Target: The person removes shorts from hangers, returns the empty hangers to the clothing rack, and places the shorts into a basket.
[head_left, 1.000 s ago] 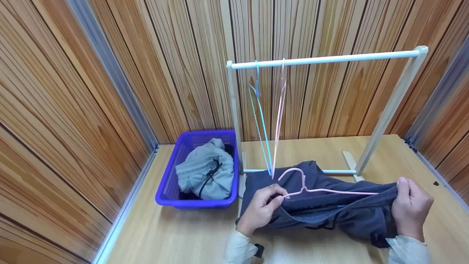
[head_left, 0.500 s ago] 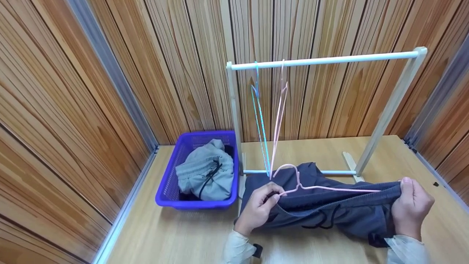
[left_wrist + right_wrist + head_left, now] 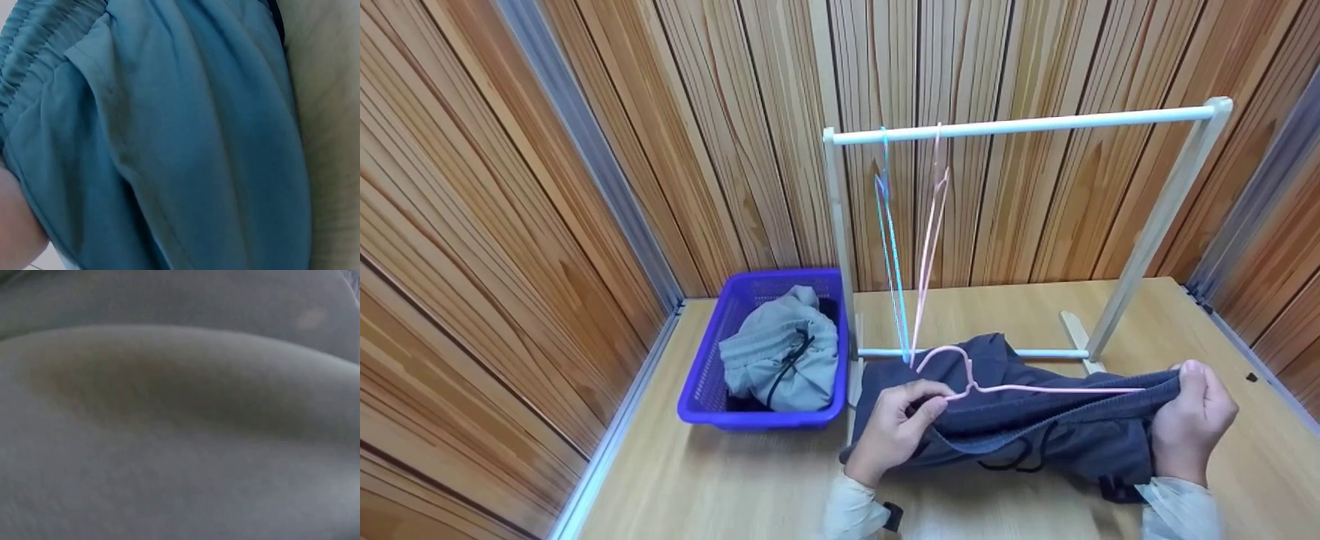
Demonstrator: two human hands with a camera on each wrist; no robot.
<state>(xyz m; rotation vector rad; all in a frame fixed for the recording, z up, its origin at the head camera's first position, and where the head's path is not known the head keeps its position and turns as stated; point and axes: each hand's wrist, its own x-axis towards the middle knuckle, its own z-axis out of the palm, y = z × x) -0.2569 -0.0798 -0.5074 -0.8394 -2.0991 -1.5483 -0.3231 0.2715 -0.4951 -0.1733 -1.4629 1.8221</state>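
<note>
Dark blue shorts (image 3: 1057,435) with an elastic waistband lie on the wooden table (image 3: 750,480) in the head view. A pink wire hanger (image 3: 1005,386) lies along the waistband, its hook pointing up. My left hand (image 3: 896,424) pinches the waistband and the hanger's left end. My right hand (image 3: 1192,420) grips the waistband's right end around the hanger's other tip. The left wrist view is filled with the shorts' blue cloth (image 3: 169,140) and its gathered waistband. The right wrist view is a grey blur.
A white clothes rack (image 3: 1020,124) stands behind the shorts, with a blue hanger (image 3: 891,247) and a pink hanger (image 3: 930,232) hanging at its left end. A purple basket (image 3: 701,390) holding a grey garment (image 3: 780,352) sits to the left. Wood-panelled walls enclose the table.
Both hands have drawn slightly nearer to me with the waistband, and the hanger has shifted a little with them. The grips are unchanged.
</note>
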